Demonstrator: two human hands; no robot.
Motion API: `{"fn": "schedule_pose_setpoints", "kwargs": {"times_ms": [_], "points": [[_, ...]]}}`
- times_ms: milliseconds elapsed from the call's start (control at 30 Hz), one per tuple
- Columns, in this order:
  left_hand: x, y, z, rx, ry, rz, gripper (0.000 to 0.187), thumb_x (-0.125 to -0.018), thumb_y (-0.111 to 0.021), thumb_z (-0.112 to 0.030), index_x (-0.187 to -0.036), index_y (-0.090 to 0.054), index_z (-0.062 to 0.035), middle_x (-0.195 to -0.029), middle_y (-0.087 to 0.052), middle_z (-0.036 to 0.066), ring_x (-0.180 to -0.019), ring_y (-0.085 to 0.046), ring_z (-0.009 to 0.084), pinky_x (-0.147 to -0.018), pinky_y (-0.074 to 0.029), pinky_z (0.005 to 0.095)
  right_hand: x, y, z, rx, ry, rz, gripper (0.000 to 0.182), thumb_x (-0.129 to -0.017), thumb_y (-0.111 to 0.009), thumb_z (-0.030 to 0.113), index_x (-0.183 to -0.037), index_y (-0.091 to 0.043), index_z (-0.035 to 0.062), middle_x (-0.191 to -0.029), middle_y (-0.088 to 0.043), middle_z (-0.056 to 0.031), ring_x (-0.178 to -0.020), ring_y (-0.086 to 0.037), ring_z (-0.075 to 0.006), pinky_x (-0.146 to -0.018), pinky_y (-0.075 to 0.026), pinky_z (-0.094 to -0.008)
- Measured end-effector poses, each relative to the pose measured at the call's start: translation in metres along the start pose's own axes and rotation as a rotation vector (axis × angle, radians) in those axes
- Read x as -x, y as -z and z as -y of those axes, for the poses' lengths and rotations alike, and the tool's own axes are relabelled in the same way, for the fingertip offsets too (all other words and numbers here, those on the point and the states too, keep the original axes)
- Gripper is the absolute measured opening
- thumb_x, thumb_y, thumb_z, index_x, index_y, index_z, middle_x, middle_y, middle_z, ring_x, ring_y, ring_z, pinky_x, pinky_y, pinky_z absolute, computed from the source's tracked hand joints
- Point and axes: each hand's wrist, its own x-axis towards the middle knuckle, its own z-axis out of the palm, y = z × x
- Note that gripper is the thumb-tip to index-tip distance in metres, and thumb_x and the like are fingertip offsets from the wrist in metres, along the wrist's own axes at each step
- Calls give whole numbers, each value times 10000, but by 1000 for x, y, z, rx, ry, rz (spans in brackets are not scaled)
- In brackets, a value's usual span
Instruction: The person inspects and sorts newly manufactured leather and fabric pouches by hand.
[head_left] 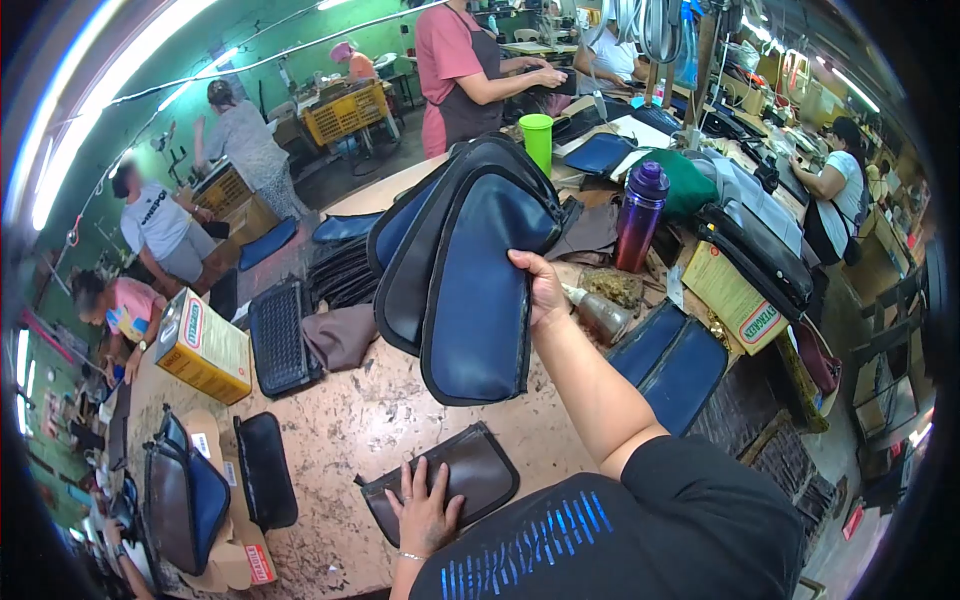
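Note:
My right hand [543, 290] grips the right edge of a blue pouch with black piping [480, 300], thumb on its face and the other fingers hidden behind. Directly behind it fan out more pouches, among them a dark one [402, 295], overlapping it in this view. Lower down, my left hand [427, 508] rests with spread fingers on a dark brown pouch [490, 465] that lies flat on the worktable [340, 430]. A black pouch [266, 470] lies to the left of that hand, beside brown and blue pouches [175, 500] on a cardboard box.
A yellow-and-white can [205, 345] stands at the left, near a black woven tray [280, 335]. Beyond my right arm are a glue bottle [600, 315], a purple tumbler [640, 215], a blue pouch [670, 365] and another can [735, 295]. A green cup [537, 145] stands behind. Several people work around.

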Motion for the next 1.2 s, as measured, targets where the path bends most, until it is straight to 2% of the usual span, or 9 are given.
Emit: {"fn": "schedule_pose_setpoints", "kwargs": {"times_ms": [333, 500, 600, 733, 800, 867, 1067, 1133, 1200], "points": [[2, -1, 1, 35, -7, -15, 485, -776, -527, -368, -1211, -451, -169, -1355, -244, 100, -1272, -153, 323, -918, -139, 641, 24, -4, -1, -34, 28, 12, 320, -711, -567, 111, -962, -516, -82, -868, -600, -187, -729, -617, -270, -690, -519, -373], [2, 2, 0, 85, -3, -15, 456, -785, -520, -315, -1210, -454, -162, -1349, -259, 95, -1270, -156, 317, -934, -121, 622, 34, -5, -6, -59, 12, 15, 381, -692, -576, 162, -996, -524, -63, -912, -597, -191, -787, -608, -292, -759, -496, -382], [2, 1, 1, 83, -6, -22, 449, -789, -520, -315, -1206, -458, -161, -1347, -262, 96, -1270, -157, 316, -934, -122, 620, 39, -7, -13, -49, 53, -75, 359, -671, -595, 139, -970, -536, -51, -877, -604, -169, -755, -610, -279, -729, -506, -379], [3, -4, 5, 84, -20, -55, 460, -782, -528, -364, -1195, -472, -170, -1343, -271, 96, -1266, -172, 325, -918, -140, 637, 32, 11, -19, -65, 60, -48, 361, -661, -598, 162, -958, -550, -37, -882, -606, -164, -747, -607, -279, -730, -501, -377], [2, -4, 5, 84, -27, -60, 454, -781, -531, -369, -1186, -482, -170, -1338, -278, 99, -1264, -177, 327, -918, -143, 635, 28, 12, -21, -131, -14, 89, 355, -664, -590, 180, -952, -558, -26, -880, -606, -164, -742, -604, -275, -726, -500, -367], [1, -3, 4, 87, -21, -60, 454, -780, -532, -369, -1185, -482, -170, -1336, -282, 97, -1264, -178, 323, -921, -141, 633, 21, 8, -22, -68, 9, 21, 342, -668, -584, 180, -944, -562, -20, -873, -608, -159, -745, -604, -270, -724, -500, -362], [2, -3, 3, 96, -8, -70, 449, -777, -536, -371, -1172, -493, -162, -1329, -294, 87, -1263, -185, 307, -932, -143, 618, -56, -19, 10, 153, 155, -134, 233, -677, -570, 158, -854, -573, 7, -772, -607, -111, -686, -590, -236, -702, -495, -344], [4, -2, 3, 104, -5, -83, 446, -777, -537, -371, -1166, -498, -159, -1328, -296, 84, -1263, -186, 303, -933, -146, 615, -113, -19, 45, 264, 253, -71, 326, -672, -573, 194, -902, -549, -35, -827, -602, -143, -701, -584, -284, -720, -484, -404], [3, -1, 0, 93, -7, -87, 442, -775, -540, -372, -1157, -505, -154, -1324, -301, 84, -1260, -189, 303, -933, -152, 614, -140, -57, 74, 221, 299, -322, 319, -673, -574, 142, -935, -532, -35, -907, -584, -163, -780, -571, -311, -779, -452, -456]]}}
